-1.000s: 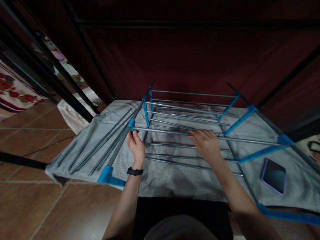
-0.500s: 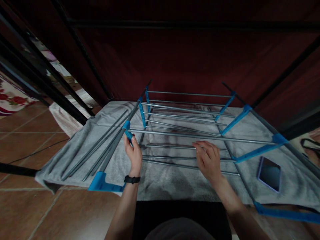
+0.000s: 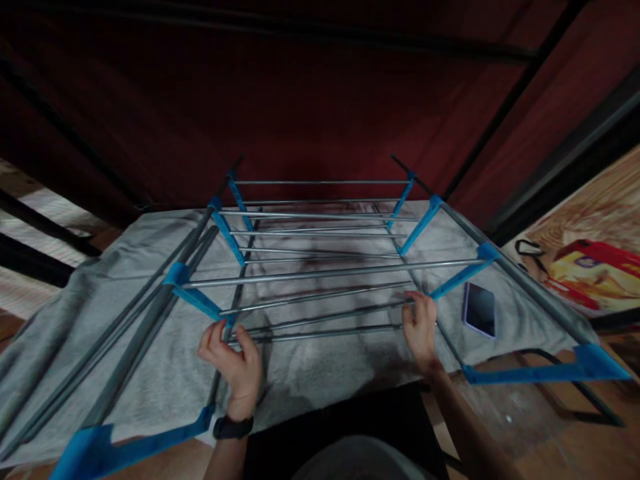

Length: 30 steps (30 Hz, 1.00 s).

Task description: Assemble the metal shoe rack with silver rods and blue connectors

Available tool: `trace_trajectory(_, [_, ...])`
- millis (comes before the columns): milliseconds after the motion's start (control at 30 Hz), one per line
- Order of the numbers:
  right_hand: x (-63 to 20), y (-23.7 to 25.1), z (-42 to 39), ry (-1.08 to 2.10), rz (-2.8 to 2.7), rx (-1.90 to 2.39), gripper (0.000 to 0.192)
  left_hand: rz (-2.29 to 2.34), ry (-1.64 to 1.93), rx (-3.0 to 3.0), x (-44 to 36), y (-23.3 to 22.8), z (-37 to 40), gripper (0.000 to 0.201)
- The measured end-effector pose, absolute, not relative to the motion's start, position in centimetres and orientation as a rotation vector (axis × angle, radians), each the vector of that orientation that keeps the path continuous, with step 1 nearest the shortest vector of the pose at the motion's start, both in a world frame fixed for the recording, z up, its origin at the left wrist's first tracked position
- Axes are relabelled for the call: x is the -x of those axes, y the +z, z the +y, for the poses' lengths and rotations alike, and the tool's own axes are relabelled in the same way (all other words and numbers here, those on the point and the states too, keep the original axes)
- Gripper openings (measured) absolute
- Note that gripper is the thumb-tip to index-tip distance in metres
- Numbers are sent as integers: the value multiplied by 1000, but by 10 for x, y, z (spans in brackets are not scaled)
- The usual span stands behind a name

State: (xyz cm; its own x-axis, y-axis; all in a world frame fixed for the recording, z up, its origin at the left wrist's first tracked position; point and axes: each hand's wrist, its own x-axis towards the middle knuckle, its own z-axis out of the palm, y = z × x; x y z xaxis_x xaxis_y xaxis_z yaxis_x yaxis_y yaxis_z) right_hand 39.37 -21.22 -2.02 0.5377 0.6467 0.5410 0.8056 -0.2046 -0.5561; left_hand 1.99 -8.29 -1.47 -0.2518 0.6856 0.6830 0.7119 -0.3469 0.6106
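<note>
A half-assembled rack [image 3: 320, 267] of grey rods and blue brackets lies on a grey towel [image 3: 320, 363]. The left hand [image 3: 231, 363], fingers loosely spread, touches a near rod's left end; the right hand [image 3: 420, 327] grips its right end. Loose rods [image 3: 125, 333] lie left; a phone [image 3: 479, 309] lies just right.

Both hands are off the upper rail now, down at the near lower rods [image 3: 320, 333] of the rack. Left hand [image 3: 233, 363] sits by the blue bracket [image 3: 200, 301], right hand [image 3: 419, 327] at the rods' right ends. Camera swings right.
</note>
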Motion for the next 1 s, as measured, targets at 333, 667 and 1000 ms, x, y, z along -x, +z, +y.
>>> trace_trajectory(333, [-444, -54, -217, -182, -505, 1930, 60, -1202, -1044, 2717, -86, 7, -70, 34])
trace_trajectory(667, [-470, -59, -208, 96, -594, 1950, 48, -1118, -400, 2992, -180, 6, -56, 38])
trace_trajectory(1000, [-464, -57, -210, 115, -589, 2046, 46, -1006, -249, 3290, -231, 9, -57, 37])
